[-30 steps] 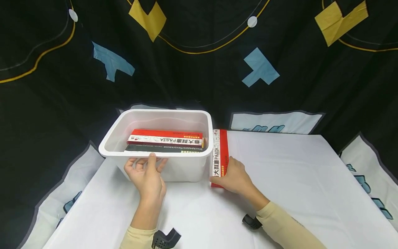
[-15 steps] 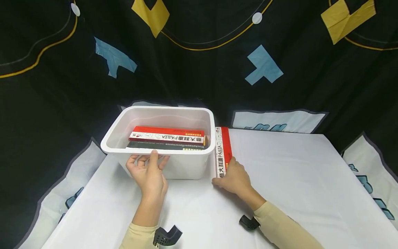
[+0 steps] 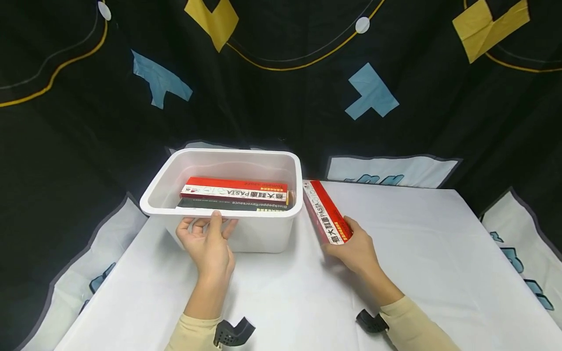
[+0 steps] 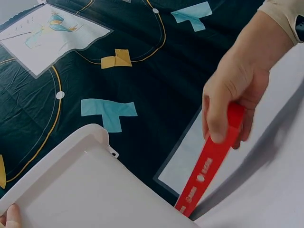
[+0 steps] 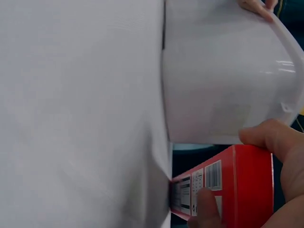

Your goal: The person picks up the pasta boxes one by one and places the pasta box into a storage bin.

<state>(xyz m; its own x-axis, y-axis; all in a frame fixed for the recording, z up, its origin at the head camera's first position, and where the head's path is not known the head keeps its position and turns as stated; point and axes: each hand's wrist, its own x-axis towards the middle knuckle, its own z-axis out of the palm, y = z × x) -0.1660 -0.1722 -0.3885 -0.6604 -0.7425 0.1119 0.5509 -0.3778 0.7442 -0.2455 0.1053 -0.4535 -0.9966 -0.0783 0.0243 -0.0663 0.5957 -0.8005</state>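
A white plastic bin (image 3: 259, 234) stands on the table, with a red-and-white pasta box (image 3: 234, 189) and a dark Blackpepper-flavor box (image 3: 228, 204) lying inside it. My left hand (image 3: 210, 248) grips the bin's front rim, thumb at the top edge and fingers beneath. To the right of the bin, my right hand (image 3: 353, 248) holds a second red pasta box (image 3: 327, 212) by its near end, thumb on one side and fingers on the other. That box slants, its near end raised off the table, as the left wrist view shows. Its far end is beside the bin's right wall.
A white cloth covers the table (image 3: 421, 253). Behind it hangs a black curtain (image 3: 281, 107) with yellow and blue shapes. White printed panels (image 3: 391, 172) show along the table's back and sides.
My right hand has lifted the near end of the pasta box and swung it to the right. The left hand keeps its hold on the bin, which stays in place.
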